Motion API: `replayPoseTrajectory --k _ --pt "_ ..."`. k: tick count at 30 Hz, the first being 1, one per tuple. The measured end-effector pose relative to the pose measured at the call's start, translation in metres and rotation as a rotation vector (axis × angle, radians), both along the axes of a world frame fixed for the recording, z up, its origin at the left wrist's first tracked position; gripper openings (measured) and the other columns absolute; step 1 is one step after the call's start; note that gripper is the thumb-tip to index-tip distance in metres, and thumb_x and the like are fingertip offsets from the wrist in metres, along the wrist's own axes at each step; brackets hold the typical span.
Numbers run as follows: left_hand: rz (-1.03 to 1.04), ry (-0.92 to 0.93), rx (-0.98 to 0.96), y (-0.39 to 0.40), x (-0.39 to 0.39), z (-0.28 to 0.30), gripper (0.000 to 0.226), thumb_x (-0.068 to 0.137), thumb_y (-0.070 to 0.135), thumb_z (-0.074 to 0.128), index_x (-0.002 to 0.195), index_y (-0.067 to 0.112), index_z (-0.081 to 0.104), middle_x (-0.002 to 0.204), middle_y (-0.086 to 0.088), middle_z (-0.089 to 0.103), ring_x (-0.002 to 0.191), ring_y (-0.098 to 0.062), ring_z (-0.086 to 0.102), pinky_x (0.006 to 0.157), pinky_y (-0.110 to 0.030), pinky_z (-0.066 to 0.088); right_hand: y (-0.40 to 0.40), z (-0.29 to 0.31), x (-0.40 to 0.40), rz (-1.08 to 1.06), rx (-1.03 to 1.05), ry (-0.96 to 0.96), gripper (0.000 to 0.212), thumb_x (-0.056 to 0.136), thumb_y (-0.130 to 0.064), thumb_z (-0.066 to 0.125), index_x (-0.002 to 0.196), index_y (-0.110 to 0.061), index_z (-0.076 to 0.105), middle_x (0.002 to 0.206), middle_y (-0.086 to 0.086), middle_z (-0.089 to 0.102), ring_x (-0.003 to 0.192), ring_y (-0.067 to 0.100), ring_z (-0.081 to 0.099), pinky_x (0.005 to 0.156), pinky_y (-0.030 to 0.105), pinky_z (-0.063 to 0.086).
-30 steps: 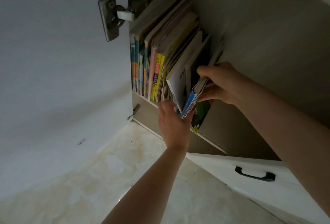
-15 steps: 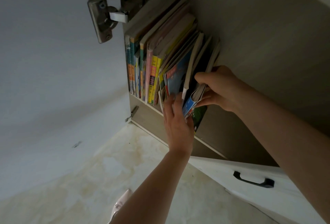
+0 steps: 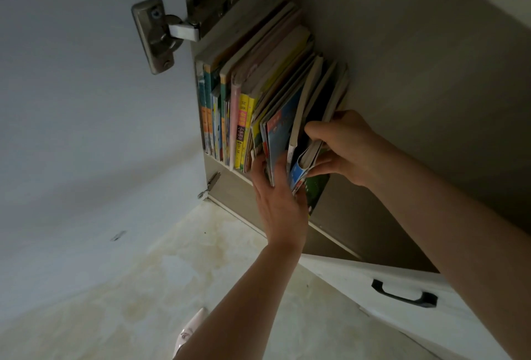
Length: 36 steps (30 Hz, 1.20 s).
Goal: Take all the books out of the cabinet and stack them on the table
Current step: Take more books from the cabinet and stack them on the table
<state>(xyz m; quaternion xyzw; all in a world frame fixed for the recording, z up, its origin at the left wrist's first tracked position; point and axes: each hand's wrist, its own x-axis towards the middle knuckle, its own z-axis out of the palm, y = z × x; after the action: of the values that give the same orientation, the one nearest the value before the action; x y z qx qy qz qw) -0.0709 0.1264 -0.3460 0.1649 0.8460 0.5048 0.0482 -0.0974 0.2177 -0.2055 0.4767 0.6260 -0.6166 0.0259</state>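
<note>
Landmark: the hinge (image 3: 169, 33) on the open cabinet door (image 3: 86, 101); every place below is given from it.
Books: a row of books (image 3: 244, 101) stands on the cabinet shelf (image 3: 227, 178) just right of and below the hinge. Those nearest it stand upright, spines out; those farther right lean and fan apart, most likely because they are thin and soft and nothing props them on that side.
Right hand: the right hand (image 3: 344, 147), well right of and below the hinge, grips a thin bundle of books (image 3: 309, 155) at the far end of the row, thumb on the near face, fingers curled round the far face. I judge it holds there to peel the bundle away from its neighbours.
Left hand: the left hand (image 3: 280, 204) reaches up from below, its fingers straight and close together, laid flat against the blue-covered book (image 3: 280, 141). I judge this braces the leaning books so they do not slide out with the bundle.
Green book: a green book (image 3: 317, 190) hangs partly over the shelf edge under the bundle, so it may slip.
Below: a white drawer (image 3: 402, 311) with a black handle (image 3: 403, 295) sits far down and right of the hinge; pale floor (image 3: 143, 288) lies beneath it.
Worktop: not in view.
Progress: early, I judge; the shelf still looks full.
</note>
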Motion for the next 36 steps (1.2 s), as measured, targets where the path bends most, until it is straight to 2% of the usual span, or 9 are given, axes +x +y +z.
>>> replayPoseTrajectory --k 5,11,16,20,22,24,26,28,36 --pt "-0.040 0.022 0.139 0.000 0.001 0.004 0.065 0.075 0.001 0.076 0.130 0.016 0.043 0.137 -0.008 0.045 0.125 -0.026 0.050 0.096 -0.031 0.051 0.004 -0.003 0.006 -0.018 0.009 0.008 0.038 0.083 -0.005 0.064 0.120 -0.004 0.055 0.096 0.016 0.067 0.077 0.031 0.072 0.053 0.040 0.059" --pt "-0.117 0.050 0.145 -0.001 -0.002 0.007 0.065 0.076 0.004 0.076 0.123 0.026 0.037 0.127 -0.010 0.059 0.114 -0.029 0.060 0.086 -0.046 0.056 0.003 -0.011 0.018 0.002 0.026 0.013 0.068 0.076 -0.006 0.071 0.136 -0.017 0.042 0.111 0.013 0.067 0.080 0.029 0.073 0.052 0.037 0.058" --pt "-0.126 0.078 0.211 -0.015 -0.003 0.009 0.053 0.078 0.014 0.072 0.122 0.023 0.042 0.119 -0.010 0.065 0.105 -0.026 0.064 0.084 -0.038 0.058 -0.008 -0.010 0.026 0.111 0.070 0.020 0.086 0.065 -0.011 0.076 0.141 -0.022 0.037 0.116 0.012 0.065 0.087 0.029 0.072 0.060 0.042 0.060" --pt "-0.109 0.054 0.251 -0.035 -0.004 0.000 0.048 0.083 0.015 0.070 0.124 0.022 0.045 0.114 -0.009 0.067 0.101 0.001 0.056 0.083 -0.014 0.054 -0.008 0.002 0.043 0.207 0.065 0.050 0.060 0.081 -0.016 0.073 0.132 -0.021 0.041 0.123 0.004 0.061 0.104 0.020 0.065 0.070 0.036 0.061" --pt "-0.106 0.011 0.208 -0.042 -0.003 0.000 0.058 0.081 0.010 0.074 0.127 0.025 0.041 0.117 -0.010 0.067 0.105 0.000 0.052 0.088 -0.013 0.049 0.003 0.007 0.047 0.167 0.299 0.057 0.052 0.088 -0.016 0.065 0.131 -0.022 0.036 0.123 0.002 0.057 0.098 0.013 0.062 0.076 0.019 0.057" --pt "-0.133 -0.031 0.185 -0.045 0.002 0.006 0.056 0.083 0.020 0.070 0.127 0.028 0.037 0.119 -0.008 0.066 0.107 -0.005 0.052 0.089 -0.019 0.048 0.017 0.009 0.044 0.226 0.668 0.059 0.075 0.087 -0.004 0.063 0.145 -0.027 0.022 0.134 0.001 0.047 0.109 0.012 0.056 0.083 0.008 0.048" --pt "-0.190 0.014 0.176 -0.045 0.005 0.010 0.049 0.083 0.031 0.061 0.126 0.028 0.037 0.120 -0.008 0.066 0.108 -0.010 0.055 0.088 -0.025 0.052 0.033 0.006 0.035 0.499 0.948 -0.015 0.102 0.078 0.004 0.069 0.150 -0.034 0.009 0.154 0.002 0.025 0.139 0.020 0.031 0.110 0.030 0.038" --pt "-0.247 0.056 0.145 -0.044 0.005 0.008 0.055 0.081 0.018 0.070 0.125 0.025 0.038 0.120 -0.012 0.067 0.106 -0.022 0.063 0.085 -0.033 0.055 0.049 0.007 0.024 0.741 1.063 -0.217 0.110 0.073 0.008 0.070 0.149 -0.041 0.008 0.157 0.001 0.017 0.145 0.031 0.014 0.114 0.048 0.030" --pt "-0.209 0.041 0.127 -0.045 0.001 0.007 0.068 0.074 0.004 0.079 0.123 0.024 0.037 0.112 -0.014 0.070 0.101 -0.011 0.052 0.082 -0.027 0.047 0.065 0.002 0.015 0.745 1.107 -0.047 0.047 0.080 0.010 0.060 0.118 -0.017 0.054 0.134 0.007 0.050 0.119 0.023 0.053 0.089 0.023 0.040"
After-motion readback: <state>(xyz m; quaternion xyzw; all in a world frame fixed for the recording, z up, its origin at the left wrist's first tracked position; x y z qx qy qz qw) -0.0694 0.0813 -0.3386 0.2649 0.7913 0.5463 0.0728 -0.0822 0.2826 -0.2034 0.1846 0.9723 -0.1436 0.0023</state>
